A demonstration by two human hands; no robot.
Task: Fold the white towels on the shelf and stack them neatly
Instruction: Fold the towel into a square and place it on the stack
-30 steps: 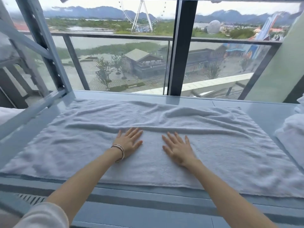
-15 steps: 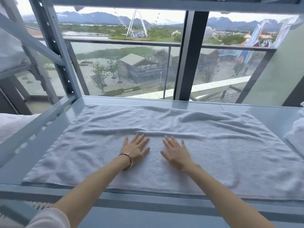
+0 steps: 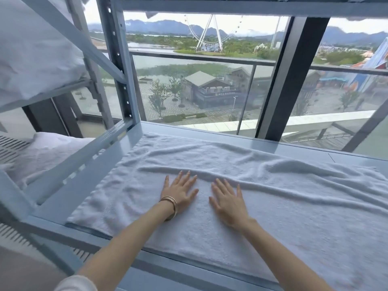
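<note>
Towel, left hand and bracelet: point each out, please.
towel [image 3: 294, 217]: head view, flat area right of the hands.
left hand [image 3: 180, 191]: head view, back of the hand, pressing on the towel.
bracelet [image 3: 170, 203]: head view, bands on the left wrist.

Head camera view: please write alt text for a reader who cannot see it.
Left hand and right hand press flat, side by side, on a wrinkled white towel spread over a pale blue shelf. Behind is a window showing a Ferris wheel.

We see a pale blue metal shelf [image 3: 159, 128] with one white towel [image 3: 294, 217] spread flat, rumpled, covering most of its surface.
</note>
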